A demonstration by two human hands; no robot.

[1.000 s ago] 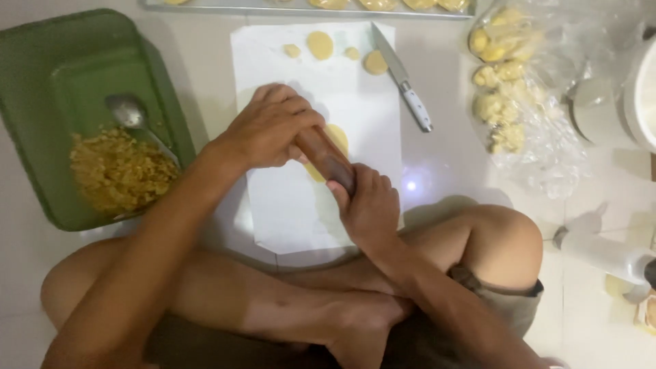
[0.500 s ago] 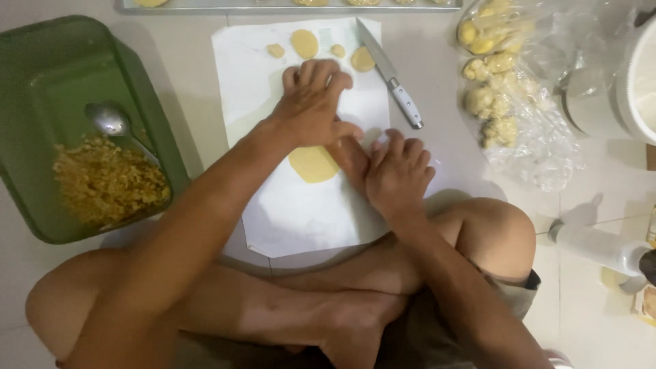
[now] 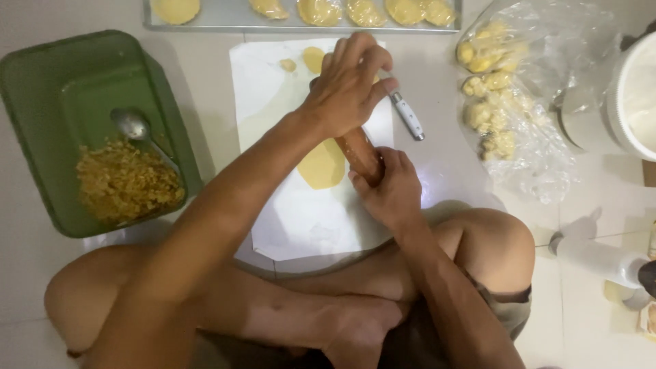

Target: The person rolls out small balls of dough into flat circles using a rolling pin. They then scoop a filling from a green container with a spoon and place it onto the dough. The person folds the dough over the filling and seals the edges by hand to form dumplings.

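Rolling dough on white sheet.
Left hand [image 3: 348, 85] and right hand [image 3: 389, 191] both closed on pin [image 3: 361, 154] over dough [image 3: 321, 165]; clear bag [image 3: 519, 109] at right.

A home, with food being made on a pale tiled floor [image 3: 205, 75]: a person sits cross-legged at a white sheet [image 3: 301, 219]. Left of the sheet stands a green tub of crumbly filling [image 3: 41, 102]; beyond it, a metal tray of dough rounds [image 3: 232, 17].
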